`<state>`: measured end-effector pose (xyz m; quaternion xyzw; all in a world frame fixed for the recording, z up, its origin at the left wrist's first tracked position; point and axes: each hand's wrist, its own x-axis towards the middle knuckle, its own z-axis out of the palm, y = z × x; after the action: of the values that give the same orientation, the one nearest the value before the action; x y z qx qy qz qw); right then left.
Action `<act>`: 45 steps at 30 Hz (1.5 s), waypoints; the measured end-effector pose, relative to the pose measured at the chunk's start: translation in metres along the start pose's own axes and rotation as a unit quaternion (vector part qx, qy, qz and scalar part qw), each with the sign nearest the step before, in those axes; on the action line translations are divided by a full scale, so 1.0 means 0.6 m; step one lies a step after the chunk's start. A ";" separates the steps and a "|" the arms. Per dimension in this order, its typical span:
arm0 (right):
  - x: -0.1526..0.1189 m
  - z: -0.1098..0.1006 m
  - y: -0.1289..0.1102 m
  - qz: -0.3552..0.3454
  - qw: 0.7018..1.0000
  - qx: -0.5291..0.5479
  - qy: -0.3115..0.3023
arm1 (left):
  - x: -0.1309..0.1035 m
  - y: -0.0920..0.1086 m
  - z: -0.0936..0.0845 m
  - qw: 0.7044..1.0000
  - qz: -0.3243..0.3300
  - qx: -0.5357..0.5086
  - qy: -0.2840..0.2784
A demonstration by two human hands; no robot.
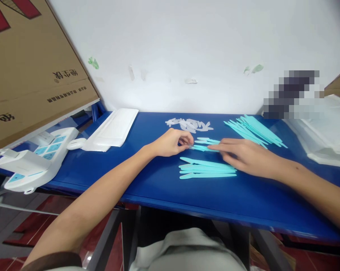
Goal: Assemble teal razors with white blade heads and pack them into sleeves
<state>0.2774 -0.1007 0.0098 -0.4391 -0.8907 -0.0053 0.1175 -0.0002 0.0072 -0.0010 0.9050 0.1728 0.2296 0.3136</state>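
My left hand (174,142) is closed, its thumb and fingertips pinched at the left end of a turquoise stick (200,148) on the blue table. At that stick's right end, my right hand (239,154) presses with its fingers close together. Another turquoise stick (208,141) lies just behind. Nearer the front edge rests a group of several turquoise sticks (208,168). Small translucent pieces (189,125) are heaped behind my hands. A larger pile of turquoise sticks (254,130) spreads out at the back right.
White packets (113,130) and a white power strip (52,154) occupy the left of the blue table (158,188). A cardboard box (37,67) leans at the far left. Clear plastic bags (325,131) lie at the right, before a white wall (172,49).
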 end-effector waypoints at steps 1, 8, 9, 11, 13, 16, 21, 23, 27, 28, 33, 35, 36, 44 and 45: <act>-0.001 0.001 0.000 -0.002 1.000 -0.011 0.000 | 0.000 0.000 0.001 1.000 0.000 0.001 0.000; 0.001 0.014 -0.010 -0.042 0.996 -0.077 0.022 | 0.007 0.002 0.020 0.998 -0.021 -0.067 0.004; 0.004 0.017 -0.013 -0.050 0.995 -0.082 0.025 | 0.009 0.003 0.025 0.997 -0.024 -0.078 0.005; 0.008 0.021 -0.017 -0.061 0.994 -0.087 0.032 | 0.012 0.006 0.034 0.996 -0.023 -0.087 0.010; 0.011 0.022 -0.018 -0.067 0.993 -0.087 0.039 | 0.014 0.009 0.040 0.997 -0.018 -0.077 0.010; 0.010 0.020 -0.016 -0.060 0.994 -0.076 0.047 | 0.014 0.012 0.039 0.998 -0.005 -0.055 0.014; 0.004 0.017 -0.010 -0.024 0.996 -0.064 0.048 | 0.011 0.005 0.010 0.994 0.005 0.071 0.087; 0.003 0.016 -0.006 -0.010 0.997 -0.065 0.046 | 0.007 -0.002 -0.005 0.986 -0.023 0.140 0.091; 0.000 0.015 0.001 0.007 0.997 -0.067 0.038 | 0.000 -0.015 -0.024 0.974 -0.091 0.201 0.056; -0.001 0.015 0.003 0.010 0.997 -0.068 0.036 | -0.001 -0.016 -0.027 0.971 -0.104 0.207 0.054; -0.001 0.012 0.002 0.010 0.996 -0.073 0.044 | -0.003 -0.010 -0.031 0.972 -0.138 0.181 0.055; 0.000 0.010 -0.001 0.003 0.996 -0.070 0.052 | -0.003 -0.004 -0.029 0.984 -0.118 0.130 0.027; 0.000 0.010 -0.002 0.001 0.996 -0.066 0.055 | -0.003 -0.001 -0.027 0.990 -0.103 0.097 0.009; -0.004 0.010 -0.002 -0.024 0.997 -0.005 0.076 | 0.002 0.004 -0.005 0.995 -0.063 -0.075 -0.028; -0.003 0.010 -0.002 -0.031 0.996 0.001 0.079 | 0.003 0.001 -0.003 0.994 -0.069 -0.087 -0.023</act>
<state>0.2765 -0.1022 0.0036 -0.4092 -0.8918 -0.0426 0.1881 0.0004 0.0083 0.0011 0.8654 0.2068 0.2006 0.4100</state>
